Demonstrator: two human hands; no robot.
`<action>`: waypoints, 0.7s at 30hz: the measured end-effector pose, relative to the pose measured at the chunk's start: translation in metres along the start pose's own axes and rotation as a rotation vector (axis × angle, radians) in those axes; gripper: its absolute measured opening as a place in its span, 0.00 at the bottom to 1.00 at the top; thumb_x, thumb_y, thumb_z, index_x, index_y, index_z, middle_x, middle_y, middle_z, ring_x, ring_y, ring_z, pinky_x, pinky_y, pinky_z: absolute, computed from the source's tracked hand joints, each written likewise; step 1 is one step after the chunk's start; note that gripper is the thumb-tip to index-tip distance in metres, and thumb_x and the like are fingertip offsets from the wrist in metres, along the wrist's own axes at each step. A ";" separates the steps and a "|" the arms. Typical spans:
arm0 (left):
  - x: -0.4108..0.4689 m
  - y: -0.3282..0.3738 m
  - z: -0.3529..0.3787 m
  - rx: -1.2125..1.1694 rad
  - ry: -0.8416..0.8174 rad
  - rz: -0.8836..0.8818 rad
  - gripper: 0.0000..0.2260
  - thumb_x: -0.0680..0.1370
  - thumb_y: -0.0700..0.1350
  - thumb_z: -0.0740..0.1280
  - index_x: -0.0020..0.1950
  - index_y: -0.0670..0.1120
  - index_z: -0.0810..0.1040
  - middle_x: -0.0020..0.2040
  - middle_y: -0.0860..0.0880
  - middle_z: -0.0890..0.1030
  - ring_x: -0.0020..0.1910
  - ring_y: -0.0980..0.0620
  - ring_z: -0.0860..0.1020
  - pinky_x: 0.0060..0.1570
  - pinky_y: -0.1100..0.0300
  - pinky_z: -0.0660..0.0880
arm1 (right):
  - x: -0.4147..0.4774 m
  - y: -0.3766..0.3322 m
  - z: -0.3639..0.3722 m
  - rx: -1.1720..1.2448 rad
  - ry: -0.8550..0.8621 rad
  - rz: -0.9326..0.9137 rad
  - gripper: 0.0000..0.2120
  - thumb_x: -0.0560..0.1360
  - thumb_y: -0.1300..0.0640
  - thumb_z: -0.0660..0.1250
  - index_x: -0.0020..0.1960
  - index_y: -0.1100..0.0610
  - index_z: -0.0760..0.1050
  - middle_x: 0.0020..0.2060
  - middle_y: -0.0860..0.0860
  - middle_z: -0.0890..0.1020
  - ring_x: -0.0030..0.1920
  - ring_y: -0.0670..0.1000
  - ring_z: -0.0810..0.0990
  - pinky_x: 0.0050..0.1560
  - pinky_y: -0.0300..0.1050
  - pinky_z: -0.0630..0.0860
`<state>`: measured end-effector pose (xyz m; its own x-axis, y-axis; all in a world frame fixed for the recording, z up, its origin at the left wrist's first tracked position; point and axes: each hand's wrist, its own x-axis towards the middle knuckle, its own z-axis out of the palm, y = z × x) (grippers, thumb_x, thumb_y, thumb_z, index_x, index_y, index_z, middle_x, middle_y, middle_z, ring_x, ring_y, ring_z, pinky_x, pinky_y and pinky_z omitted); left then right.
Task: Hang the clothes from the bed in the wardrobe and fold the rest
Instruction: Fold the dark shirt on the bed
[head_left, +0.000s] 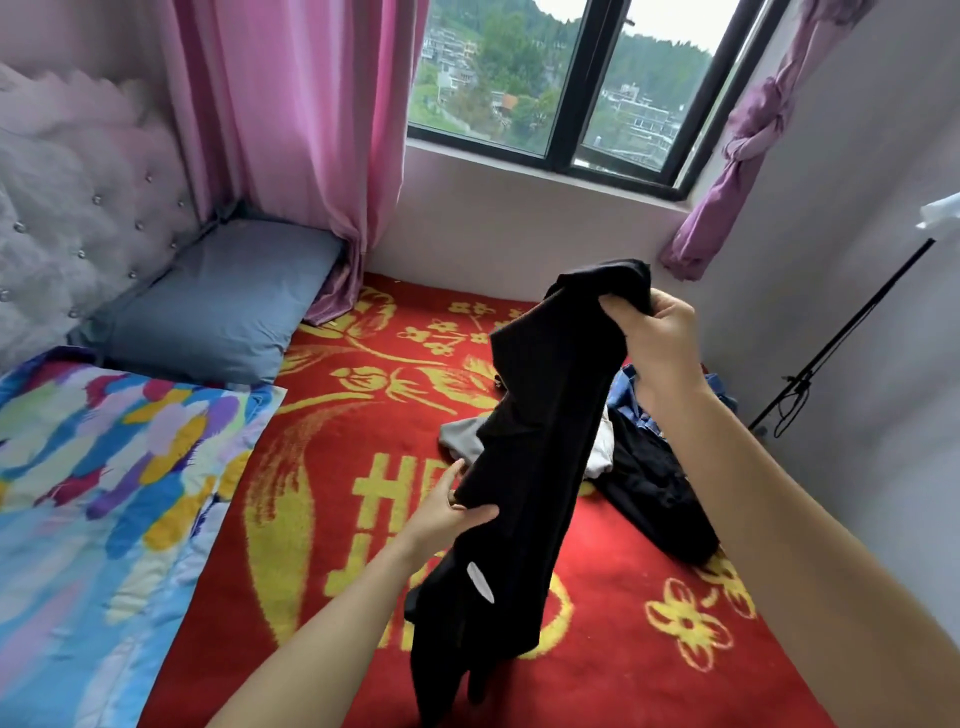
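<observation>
The black garment (540, 415) hides the middle of the clothes pile (654, 478) behind it, and its lower end runs off the bottom edge. Its folds cover the fingers of the left hand (447, 512) and the fingertips of the right hand (657, 332). Its type is unclear.

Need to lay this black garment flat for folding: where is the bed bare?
The red blanket is bare between the colourful quilt and the clothes pile, and nearer, below the pile. Crowded at the right, where the pile lies.

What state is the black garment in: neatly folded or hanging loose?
Hanging loose: the black garment dangles lengthwise, right hand gripping its top, left hand pinching its middle.
</observation>
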<state>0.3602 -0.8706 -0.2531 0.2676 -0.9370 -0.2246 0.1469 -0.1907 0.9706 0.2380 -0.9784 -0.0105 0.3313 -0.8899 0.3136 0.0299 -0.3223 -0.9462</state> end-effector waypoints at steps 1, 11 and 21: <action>0.003 0.004 0.000 -0.083 0.006 0.003 0.27 0.70 0.47 0.75 0.66 0.50 0.71 0.55 0.50 0.81 0.54 0.55 0.80 0.49 0.66 0.75 | 0.003 -0.002 -0.007 0.001 0.035 -0.010 0.12 0.73 0.66 0.67 0.32 0.57 0.74 0.27 0.48 0.76 0.30 0.45 0.74 0.33 0.39 0.72; 0.002 0.049 -0.009 -0.115 0.228 0.283 0.06 0.80 0.37 0.60 0.49 0.45 0.76 0.42 0.46 0.81 0.42 0.50 0.80 0.42 0.60 0.76 | -0.003 0.115 -0.100 -0.195 0.395 0.419 0.07 0.73 0.64 0.68 0.50 0.66 0.78 0.39 0.55 0.79 0.38 0.50 0.77 0.40 0.43 0.73; 0.000 0.068 0.021 0.483 -0.059 0.507 0.15 0.77 0.31 0.61 0.47 0.52 0.76 0.44 0.58 0.78 0.44 0.71 0.76 0.46 0.76 0.69 | -0.043 0.133 -0.038 -0.373 -0.707 0.424 0.32 0.73 0.64 0.69 0.73 0.49 0.62 0.70 0.45 0.65 0.68 0.43 0.63 0.56 0.31 0.69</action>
<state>0.3501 -0.8896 -0.1851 0.1367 -0.9565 0.2576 -0.4254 0.1782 0.8873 0.1918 -0.9957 -0.1470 0.7507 -0.5917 -0.2939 -0.4933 -0.2062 -0.8450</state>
